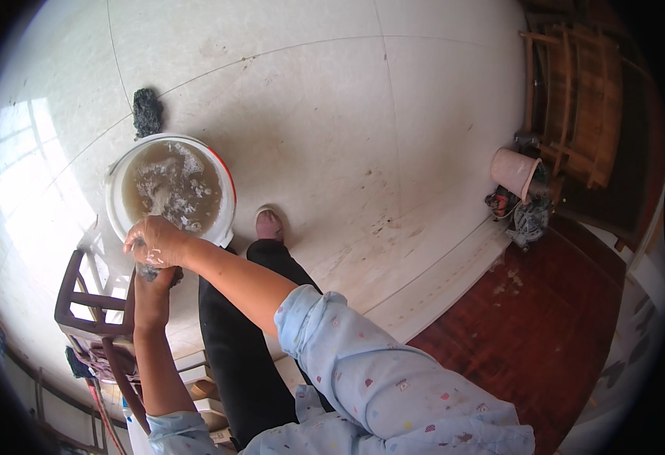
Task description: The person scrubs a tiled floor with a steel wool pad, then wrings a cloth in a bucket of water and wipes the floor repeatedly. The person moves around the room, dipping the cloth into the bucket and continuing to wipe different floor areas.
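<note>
A white bucket (228, 213) of murky, foamy water stands on the floor in front of me. My two hands are together at its near rim, wet and lathered. Between them is a dark grey wet cloth or mop-like bundle (148, 272). My right hand (159, 242) grips its upper part, palm down, and water seems to run from it into the bucket. My left hand (157, 280), lower and partly hidden by the right, is closed around the bundle. A dark, shaggy wet clump (148, 112) lies on the floor against the bucket's far side.
A dark wooden chair frame (98, 329) with cloths stands at lower left. My shoe (269, 223) is right of the bucket. Farther right are a pinkish bucket (515, 173), a power tool (528, 222), wooden furniture (579, 102) and a red-brown wooden surface (520, 335).
</note>
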A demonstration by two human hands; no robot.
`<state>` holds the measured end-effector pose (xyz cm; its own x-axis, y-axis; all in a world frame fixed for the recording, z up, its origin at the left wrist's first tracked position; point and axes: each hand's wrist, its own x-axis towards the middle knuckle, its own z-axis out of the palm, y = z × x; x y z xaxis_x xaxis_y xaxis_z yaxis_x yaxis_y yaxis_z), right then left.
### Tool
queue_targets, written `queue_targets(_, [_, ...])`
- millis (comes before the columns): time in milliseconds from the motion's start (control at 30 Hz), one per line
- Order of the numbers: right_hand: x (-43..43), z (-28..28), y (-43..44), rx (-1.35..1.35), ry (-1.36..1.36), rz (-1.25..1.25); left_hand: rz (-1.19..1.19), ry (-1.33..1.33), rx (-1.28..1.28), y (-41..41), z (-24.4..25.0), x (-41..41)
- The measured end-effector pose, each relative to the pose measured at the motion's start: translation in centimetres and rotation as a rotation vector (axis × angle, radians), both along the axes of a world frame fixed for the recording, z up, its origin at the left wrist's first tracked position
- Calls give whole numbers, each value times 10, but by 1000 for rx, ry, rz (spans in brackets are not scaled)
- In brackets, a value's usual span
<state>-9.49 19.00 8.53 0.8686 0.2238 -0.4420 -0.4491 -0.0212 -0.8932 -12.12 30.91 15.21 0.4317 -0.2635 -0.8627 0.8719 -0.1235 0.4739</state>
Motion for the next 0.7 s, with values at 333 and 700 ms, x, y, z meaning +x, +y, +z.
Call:
queue_targets(333, [-11,6,7,-122,174,-102,20,-247,267,-7,-21,-14])
queue_targets(700, [14,75,-40,952,376,9,525,385,-487,20,52,-12])
